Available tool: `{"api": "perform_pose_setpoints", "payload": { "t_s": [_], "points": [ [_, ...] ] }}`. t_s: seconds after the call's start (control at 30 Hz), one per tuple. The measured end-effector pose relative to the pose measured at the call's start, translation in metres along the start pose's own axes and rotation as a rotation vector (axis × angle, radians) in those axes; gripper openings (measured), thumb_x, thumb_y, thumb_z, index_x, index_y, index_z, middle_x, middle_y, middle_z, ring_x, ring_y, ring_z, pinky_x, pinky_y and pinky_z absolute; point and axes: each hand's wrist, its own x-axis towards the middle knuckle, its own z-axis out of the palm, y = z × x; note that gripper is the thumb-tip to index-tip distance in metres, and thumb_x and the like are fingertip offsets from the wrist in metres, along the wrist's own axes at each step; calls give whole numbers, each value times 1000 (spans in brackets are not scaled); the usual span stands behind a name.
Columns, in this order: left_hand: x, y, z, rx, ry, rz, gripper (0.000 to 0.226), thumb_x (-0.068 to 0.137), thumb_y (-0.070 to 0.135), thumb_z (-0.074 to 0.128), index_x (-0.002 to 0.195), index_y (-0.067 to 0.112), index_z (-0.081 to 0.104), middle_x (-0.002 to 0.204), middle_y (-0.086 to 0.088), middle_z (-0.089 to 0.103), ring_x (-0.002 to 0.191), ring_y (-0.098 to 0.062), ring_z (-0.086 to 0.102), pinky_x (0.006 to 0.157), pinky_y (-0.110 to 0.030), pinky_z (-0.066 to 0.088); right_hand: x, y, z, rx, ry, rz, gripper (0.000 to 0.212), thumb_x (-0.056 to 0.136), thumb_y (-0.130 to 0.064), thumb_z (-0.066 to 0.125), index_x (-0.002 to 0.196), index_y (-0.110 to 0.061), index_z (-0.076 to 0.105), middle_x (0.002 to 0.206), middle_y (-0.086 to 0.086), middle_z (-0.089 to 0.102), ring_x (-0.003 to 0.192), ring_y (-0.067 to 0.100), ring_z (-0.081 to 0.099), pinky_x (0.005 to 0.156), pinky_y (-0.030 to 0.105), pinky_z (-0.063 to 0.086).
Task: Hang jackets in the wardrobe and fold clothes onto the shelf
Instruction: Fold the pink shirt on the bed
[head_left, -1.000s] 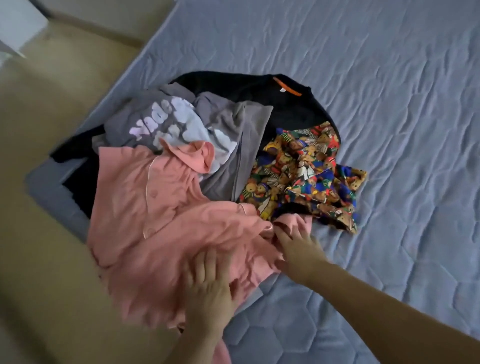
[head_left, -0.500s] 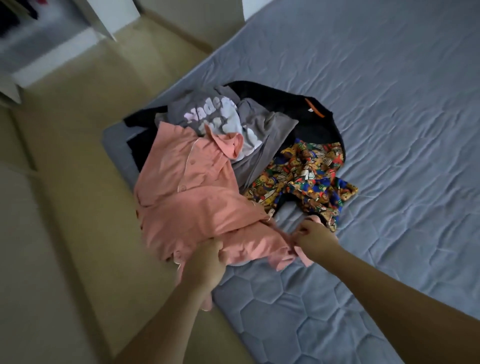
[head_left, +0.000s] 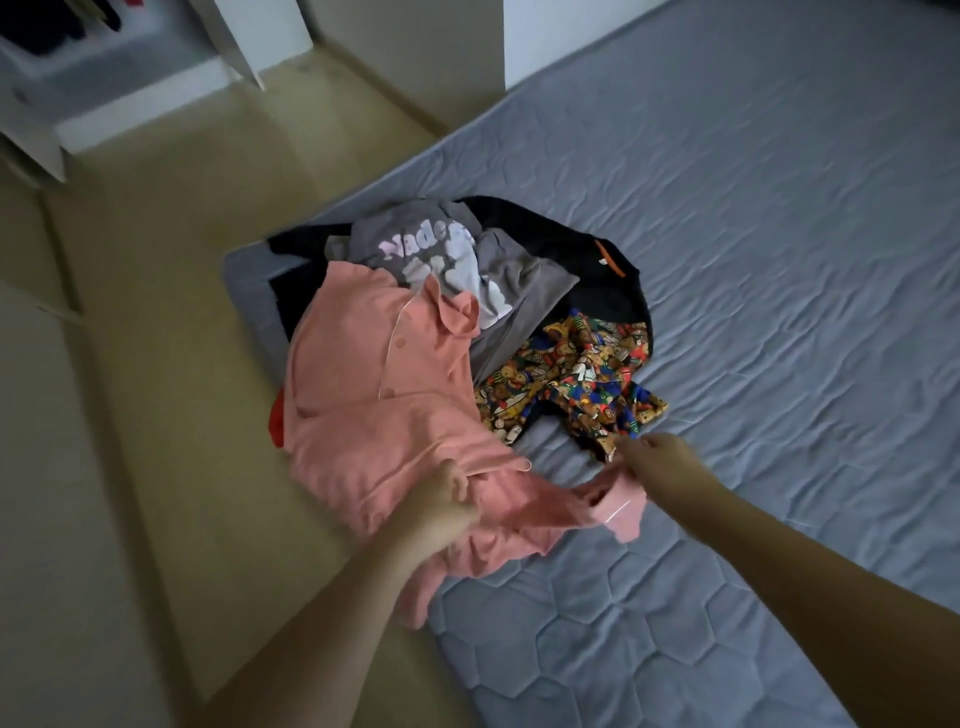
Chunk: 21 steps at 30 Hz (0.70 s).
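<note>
Both hands have gone from lying flat on the pink shirt (head_left: 374, 395) a second ago to gripping it: my left hand (head_left: 441, 506) bunches the hem cloth in curled fingers, and my right hand (head_left: 657, 460) pinches the sleeve end at about 4 o'clock of the pile, so I judge the shirt is being lifted off for folding. It lies on the near corner of the bed (head_left: 779, 260), on top of the grey printed top (head_left: 447, 260) and beside the patterned garment (head_left: 576, 374). Its long axis runs from collar at 12 o'clock to hem at 6 o'clock, collar pointing away from me.
</note>
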Motion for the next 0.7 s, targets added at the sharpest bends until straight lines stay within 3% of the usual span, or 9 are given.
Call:
{"api": "perform_pose_setpoints", "payload": {
  "t_s": [0.07, 0.13, 0.2, 0.27, 0.3, 0.37, 0.43, 0.5, 0.7],
  "points": [
    [6, 14, 25, 171, -36, 44, 59, 80, 36, 68, 132, 30, 39, 133, -4, 45, 119, -20, 49, 96, -39, 46, -6, 2, -14, 151, -6, -11, 21, 90, -23, 61, 86, -2, 64, 75, 11, 63, 59, 15, 57, 53, 23, 46],
    [4, 34, 59, 315, -130, 40, 97, 72, 49, 72, 146, 43, 12, 154, 6, 13, 144, -25, 16, 114, -51, 26, -16, 8, -36, 331, 0, 6, 8, 84, -12, 65, 78, -7, 64, 62, 5, 63, 48, 9, 56, 49, 22, 47],
    [-1, 58, 92, 372, -157, 15, 89, 76, 57, 66, 148, 40, 17, 158, 5, 6, 146, -27, 7, 115, -56, 14, -27, 19, -64, 368, 22, -42, 16, 80, -8, 65, 67, -14, 60, 46, -5, 58, 39, 3, 52, 45, 22, 42],
    [-16, 83, 112, 371, -124, -21, 54, 86, 56, 54, 134, 32, 45, 150, -3, 26, 138, -30, 27, 112, -54, 22, -43, 30, -98, 360, 57, -107, 24, 79, -5, 62, 60, -17, 54, 39, -11, 50, 34, 1, 46, 40, 20, 36],
    [-27, 96, 118, 371, -103, -39, 48, 89, 55, 51, 129, 28, 50, 145, -4, 34, 132, -30, 36, 109, -52, 28, -51, 36, -116, 373, 82, -120, 25, 78, -3, 59, 59, -16, 50, 40, -9, 48, 36, 3, 44, 38, 19, 34],
    [-54, 119, 128, 410, -88, -62, 55, 91, 51, 50, 139, 26, 42, 144, -4, 38, 130, -31, 41, 106, -50, 34, -64, 53, -152, 422, 154, -100, 22, 77, 1, 54, 62, -14, 47, 51, 0, 45, 46, 13, 42, 40, 18, 30],
    [-84, 138, 139, 477, -62, -82, 63, 93, 46, 49, 149, 28, 28, 150, -5, 31, 135, -32, 35, 111, -51, 28, -76, 72, -187, 439, 219, -47, 17, 80, 2, 50, 71, -13, 49, 60, 4, 41, 53, 17, 37, 42, 21, 28],
    [-112, 157, 146, 513, -58, -99, 66, 94, 42, 48, 152, 27, 21, 156, -4, 21, 140, -31, 28, 114, -53, 20, -87, 92, -217, 442, 285, 26, 11, 84, 0, 49, 82, -10, 53, 67, 8, 47, 57, 21, 42, 49, 25, 33],
    [-136, 180, 156, 610, 14, -100, 76, 92, 40, 54, 152, 25, 10, 159, -3, 9, 142, -27, 19, 113, -54, 21, -80, 139, -270, 460, 528, 225, 23, 89, -8, 49, 107, -7, 64, 102, 15, 65, 88, 31, 62, 72, 33, 46]
  ]
}}
